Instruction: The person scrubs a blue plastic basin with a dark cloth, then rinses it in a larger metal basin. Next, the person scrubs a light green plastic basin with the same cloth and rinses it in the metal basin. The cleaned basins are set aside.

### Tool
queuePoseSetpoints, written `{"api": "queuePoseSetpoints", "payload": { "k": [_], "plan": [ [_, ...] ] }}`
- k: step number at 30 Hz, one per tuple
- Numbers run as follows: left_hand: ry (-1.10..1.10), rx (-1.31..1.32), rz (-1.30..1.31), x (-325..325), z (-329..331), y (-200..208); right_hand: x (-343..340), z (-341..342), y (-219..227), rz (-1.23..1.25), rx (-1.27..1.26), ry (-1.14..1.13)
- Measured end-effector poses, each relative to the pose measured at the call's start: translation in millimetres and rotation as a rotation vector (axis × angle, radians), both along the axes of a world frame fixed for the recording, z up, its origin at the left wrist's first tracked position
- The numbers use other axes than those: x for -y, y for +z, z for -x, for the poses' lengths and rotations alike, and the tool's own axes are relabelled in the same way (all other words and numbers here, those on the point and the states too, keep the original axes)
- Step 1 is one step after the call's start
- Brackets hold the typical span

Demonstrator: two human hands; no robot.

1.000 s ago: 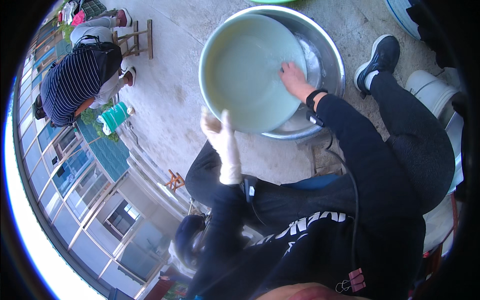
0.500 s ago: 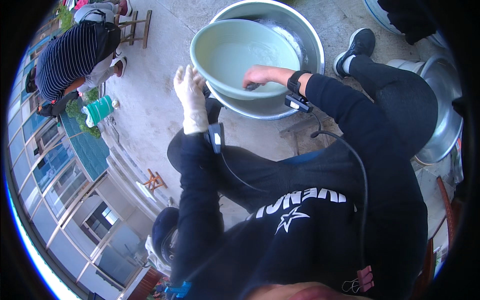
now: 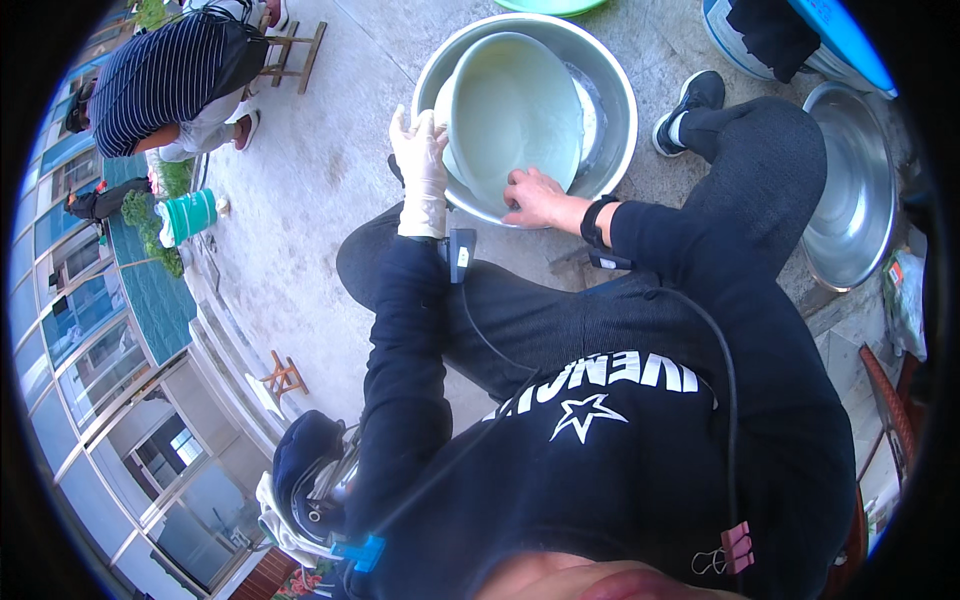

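A pale green basin (image 3: 515, 110) stands tilted inside a wide metal basin (image 3: 622, 130), its open side facing me. My left hand (image 3: 422, 165), in a white glove, is closed at the green basin's left edge, fingers against its outer side. My bare right hand (image 3: 537, 198) is inside the green basin at its lower wall. Its fingers are curled and pressed together; whatever they hold is hidden now. Some water or suds (image 3: 592, 115) show in the metal basin at the right of the green one.
Another shiny metal basin (image 3: 850, 190) rests beyond my right knee. Dark cloth (image 3: 770, 38) hangs over a tub at the upper right, beside a blue object (image 3: 848, 40). A person in a striped top (image 3: 165, 85) sits at the far left, near a green bucket (image 3: 188, 217).
The green basin has tipped up more steeply and turned toward me. My left hand has shifted with its edge. The small dark scrubber seen under my right fingers no longer shows.
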State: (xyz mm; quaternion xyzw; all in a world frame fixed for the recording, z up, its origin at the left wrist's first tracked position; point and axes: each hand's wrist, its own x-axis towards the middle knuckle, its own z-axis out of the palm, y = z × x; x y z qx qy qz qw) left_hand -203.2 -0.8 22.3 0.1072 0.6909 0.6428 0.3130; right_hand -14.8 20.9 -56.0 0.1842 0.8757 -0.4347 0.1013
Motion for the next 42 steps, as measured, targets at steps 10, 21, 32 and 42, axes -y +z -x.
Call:
{"api": "queuePoseSetpoints", "payload": {
  "k": [10,21,32,42],
  "plan": [
    [-0.128,-0.174,0.006,11,-36,-17,25,32,7,0.004,-0.081,-0.334],
    [-0.537,-0.638,0.003,-2,-44,24,-1,33,33,-0.079,-0.077,-0.257],
    [-0.339,-0.641,0.322,26,-24,-8,-15,45,24,0.153,-0.092,-0.125],
    [-0.150,-0.393,0.324,22,15,-39,-166,45,-147,-0.352,-0.145,-0.953]
  ]
}}
